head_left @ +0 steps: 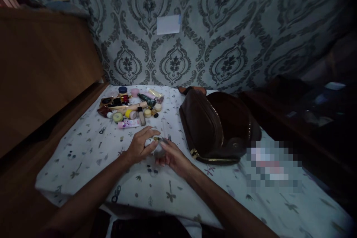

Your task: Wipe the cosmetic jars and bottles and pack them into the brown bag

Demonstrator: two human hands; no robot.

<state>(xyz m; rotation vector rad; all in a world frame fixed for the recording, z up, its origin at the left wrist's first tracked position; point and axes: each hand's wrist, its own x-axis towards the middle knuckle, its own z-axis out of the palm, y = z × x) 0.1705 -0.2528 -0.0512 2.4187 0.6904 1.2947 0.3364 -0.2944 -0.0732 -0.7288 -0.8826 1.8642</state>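
Note:
My left hand (141, 143) and my right hand (175, 158) meet above the front middle of the cloth-covered surface. Between them is a whitish object (150, 142) with a small yellowish-dark part; its kind cannot be made out. The left fingers curl over its top and side, while the right thumb and fingers close on it from the right. Just beyond the hands lies a group of cosmetics, among them a pink printed tube (129, 124), a grey bottle with a black cap (141, 116), a yellow-banded container (131, 114) and a dark green tube (146, 99).
An open brown leather bag (202, 126) stands right of my hands. A patterned white cloth (92, 160) covers the surface. Wooden furniture (47, 70) borders the left side, and a papered wall (192, 44) rises behind. A blurred-out patch (273, 167) lies at the right.

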